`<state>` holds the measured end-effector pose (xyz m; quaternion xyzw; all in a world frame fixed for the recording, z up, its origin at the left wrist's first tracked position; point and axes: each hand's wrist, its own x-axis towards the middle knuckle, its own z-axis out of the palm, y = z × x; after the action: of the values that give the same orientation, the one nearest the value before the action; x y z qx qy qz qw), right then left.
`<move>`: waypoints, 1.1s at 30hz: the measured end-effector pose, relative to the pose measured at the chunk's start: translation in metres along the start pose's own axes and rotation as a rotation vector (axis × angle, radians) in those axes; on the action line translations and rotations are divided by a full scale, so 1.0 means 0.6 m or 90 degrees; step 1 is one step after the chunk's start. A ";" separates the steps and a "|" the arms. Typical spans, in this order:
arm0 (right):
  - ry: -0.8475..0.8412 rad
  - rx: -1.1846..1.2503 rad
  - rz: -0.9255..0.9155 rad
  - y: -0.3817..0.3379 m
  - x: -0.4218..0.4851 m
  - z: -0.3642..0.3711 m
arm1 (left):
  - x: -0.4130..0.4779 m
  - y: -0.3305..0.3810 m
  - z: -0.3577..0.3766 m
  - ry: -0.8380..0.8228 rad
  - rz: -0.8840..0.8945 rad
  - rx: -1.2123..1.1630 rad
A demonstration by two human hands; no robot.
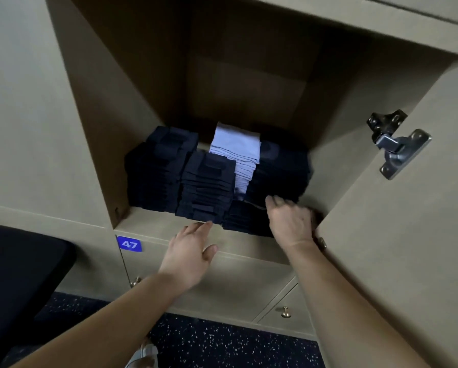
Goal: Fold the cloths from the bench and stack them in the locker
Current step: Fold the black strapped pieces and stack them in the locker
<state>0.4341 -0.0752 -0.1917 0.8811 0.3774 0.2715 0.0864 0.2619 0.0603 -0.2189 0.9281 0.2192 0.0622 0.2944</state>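
Locker shelf (149,222): right hand (291,221) rests, grip slack, on navy cloths (245,217).

Locker (95,128): plain beige. Folded cloths (206,187): dark navy, unpatterned; one stack (235,144) toward the shelf's rear, pale lavender-blue. Number label (129,244): blue, white digits (47). Floor (222,341): dark navy, white speckle. Surface (18,274): black. Knobs (285,312): brass. Hinge (397,147): silver metal.

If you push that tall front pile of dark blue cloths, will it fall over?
The tall pile of folded dark blue cloths would probably lean or slide apart, since its layers sit unevenly. It likely squashes, being fabric. The dark cloth pile on its left might prop it.
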 end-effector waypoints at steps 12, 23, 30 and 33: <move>0.021 0.050 -0.064 -0.017 -0.061 0.082 | 0.000 -0.017 0.022 -0.010 -0.005 0.007; -0.109 0.185 -0.035 -0.047 -0.031 0.057 | -0.004 -0.027 0.012 0.005 -0.004 0.001; -0.123 0.167 -0.031 -0.058 -0.040 0.037 | -0.018 -0.041 -0.008 0.016 -0.002 0.002; -0.078 0.162 -0.017 -0.057 -0.043 0.005 | -0.035 -0.047 -0.033 0.040 -0.008 0.002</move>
<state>0.3999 -0.0697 -0.2171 0.8948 0.4146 0.1657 0.0008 0.2277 0.0816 -0.2187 0.9248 0.2344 0.0888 0.2860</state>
